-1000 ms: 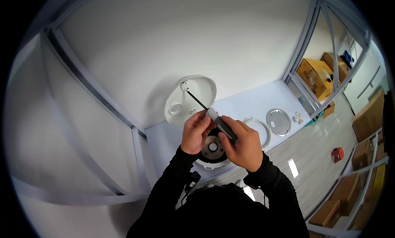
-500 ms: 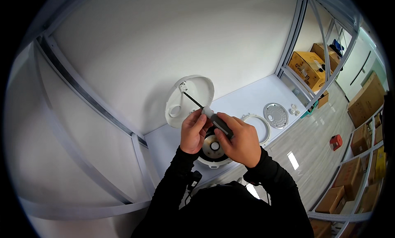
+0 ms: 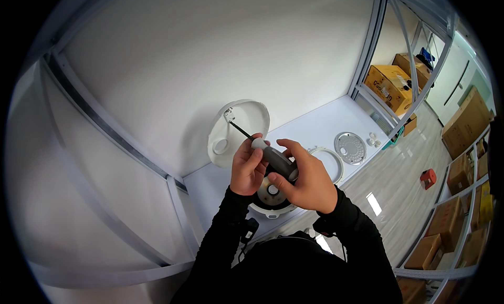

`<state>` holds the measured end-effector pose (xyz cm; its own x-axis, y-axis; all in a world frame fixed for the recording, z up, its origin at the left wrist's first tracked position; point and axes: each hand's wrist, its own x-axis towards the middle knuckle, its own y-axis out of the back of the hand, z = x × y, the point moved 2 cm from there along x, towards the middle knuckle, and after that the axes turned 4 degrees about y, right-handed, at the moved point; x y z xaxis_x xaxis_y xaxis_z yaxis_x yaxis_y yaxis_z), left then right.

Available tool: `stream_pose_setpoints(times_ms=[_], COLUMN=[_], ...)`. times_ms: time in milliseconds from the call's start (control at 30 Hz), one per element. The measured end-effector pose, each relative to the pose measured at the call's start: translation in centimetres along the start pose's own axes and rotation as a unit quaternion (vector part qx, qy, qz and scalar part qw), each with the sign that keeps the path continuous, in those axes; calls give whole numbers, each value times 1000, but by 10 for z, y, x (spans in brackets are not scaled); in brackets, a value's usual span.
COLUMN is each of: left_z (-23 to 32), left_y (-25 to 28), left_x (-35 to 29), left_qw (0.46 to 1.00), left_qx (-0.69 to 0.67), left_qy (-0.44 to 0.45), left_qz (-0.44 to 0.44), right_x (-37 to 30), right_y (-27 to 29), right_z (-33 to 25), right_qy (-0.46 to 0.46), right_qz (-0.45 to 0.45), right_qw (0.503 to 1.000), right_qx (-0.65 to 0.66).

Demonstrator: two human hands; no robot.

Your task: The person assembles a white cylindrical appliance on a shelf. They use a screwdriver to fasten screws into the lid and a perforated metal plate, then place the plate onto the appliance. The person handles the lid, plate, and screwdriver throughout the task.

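A screwdriver [image 3: 277, 159] with a grey handle slants up and left, its dark shaft reaching a small fitting near the top of the upright white lid [image 3: 249, 112]. My left hand [image 3: 245, 171] is closed around the light collar of the handle. Beside the butt of the handle, my right hand [image 3: 313, 182] is open, its thumb and fingers spread on either side. Below both hands sits a round white cooker body [image 3: 272, 214] with a metal plate inside; my hands hide part of it. Whether the screwdriver's tip sits in a screw is too small to tell.
On the white table [image 3: 304, 126], a white ring [image 3: 340, 165], a perforated grey disc [image 3: 350, 148] and several small white pieces [image 3: 374, 140] lie to the right. A metal frame [image 3: 362, 62] borders the table. Cardboard boxes [image 3: 446, 222] fill shelves at right; a red object [image 3: 428, 179] is on the floor.
My right hand has loosened from the screwdriver handle, its fingers now spread apart. My left hand keeps its hold on the screwdriver. The view has shifted slightly.
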<state>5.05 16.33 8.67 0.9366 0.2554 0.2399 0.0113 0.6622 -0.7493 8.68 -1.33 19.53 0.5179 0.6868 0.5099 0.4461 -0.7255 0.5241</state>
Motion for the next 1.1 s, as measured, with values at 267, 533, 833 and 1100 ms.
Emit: stream_pose_setpoints(times_ms=[267,533,833,1100], left_z=[-1,-5,3,-2], left_y=[-4,0,-11,2], left_x=[6,6,15,14], left_qw=[1000,999,998,999], left_qx=[-3,-13,42,8], left_qy=[-16,-44,-35,-25], left_qz=[3,-10,-31,-19], right_x=[-2,0,3,5], right_y=[-3,4,5,9], right_z=[10,10,15,15], right_qy=[-5,5,17,85], right_qz=[47,26,39,51], right_qw=[998,999,997,994], right_qx=[-36,-41,-62,-55])
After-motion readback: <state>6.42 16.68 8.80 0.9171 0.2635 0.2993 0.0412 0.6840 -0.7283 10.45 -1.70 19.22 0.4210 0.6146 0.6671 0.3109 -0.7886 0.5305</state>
